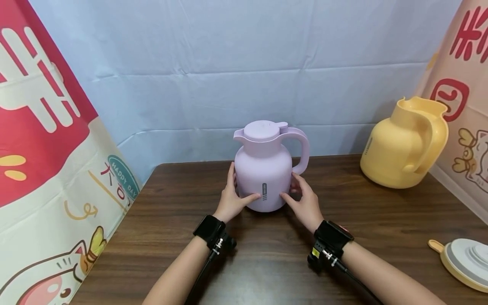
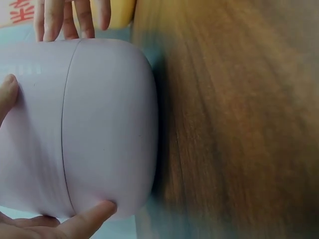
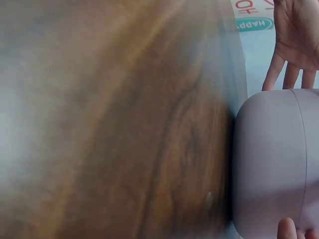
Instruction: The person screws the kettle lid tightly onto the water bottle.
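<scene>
A lilac thermos jug point(image 1: 264, 169) stands upright on the wooden table, its lid on, spout to the left and handle to the right. My left hand point(image 1: 231, 196) grips the left side of its body, thumb across the front. On the opposite side my right hand point(image 1: 305, 201) holds the body below the handle, thumb also on the front. The left wrist view shows the jug's lower body point(image 2: 109, 124) from close by, with a seam around it. In the right wrist view the jug's base point(image 3: 269, 159) meets the tabletop, and most of my right hand is out of frame.
A yellow jug point(image 1: 396, 152) with an uncovered mouth stands at the back right. Near the right edge lies a round lid point(image 1: 467, 260), yellow-rimmed with a tab. A pale blue cloth point(image 1: 213, 97) hangs behind the table point(image 1: 171, 237), with printed cloths at both sides.
</scene>
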The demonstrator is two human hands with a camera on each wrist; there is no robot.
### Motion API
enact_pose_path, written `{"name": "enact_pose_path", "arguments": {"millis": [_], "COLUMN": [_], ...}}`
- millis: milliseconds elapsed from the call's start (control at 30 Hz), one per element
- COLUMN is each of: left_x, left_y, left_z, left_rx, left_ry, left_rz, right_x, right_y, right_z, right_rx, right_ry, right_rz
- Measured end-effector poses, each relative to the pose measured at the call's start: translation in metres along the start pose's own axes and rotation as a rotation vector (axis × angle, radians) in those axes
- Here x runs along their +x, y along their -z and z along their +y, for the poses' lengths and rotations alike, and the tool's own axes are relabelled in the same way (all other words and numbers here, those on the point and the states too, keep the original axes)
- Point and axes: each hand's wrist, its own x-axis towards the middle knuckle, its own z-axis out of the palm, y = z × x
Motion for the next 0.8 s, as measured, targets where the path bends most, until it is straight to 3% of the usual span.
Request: {"name": "enact_pose_path", "arguments": {"millis": [300, 500, 667, 800], "left_x": [0.009, 0.013, 0.016, 0.020], "left_y": [-0.007, -0.012, -0.016, -0.020], "left_z": [-0.005, -0.005, -0.004, -0.004], "left_rx": [0.086, 0.132, 0.110, 0.088], "left_ry": [0.008, 0.073, 0.107, 0.089], "left_rz": [0.108, 0.187, 0.235, 0.276], "right_x": [0.009, 0.014, 0.015, 0.015], "right_y": [-0.006, -0.010, -0.012, -0.016], "right_z": [-0.002, -0.003, -0.004, -0.006], "right_rx": [-0.033, -0.023, -0.015, 0.000], "right_ry": [-0.074, -0.116, -0.119, -0.109], "right_rz": [0.003, -0.002, -0.009, -0.014]}}
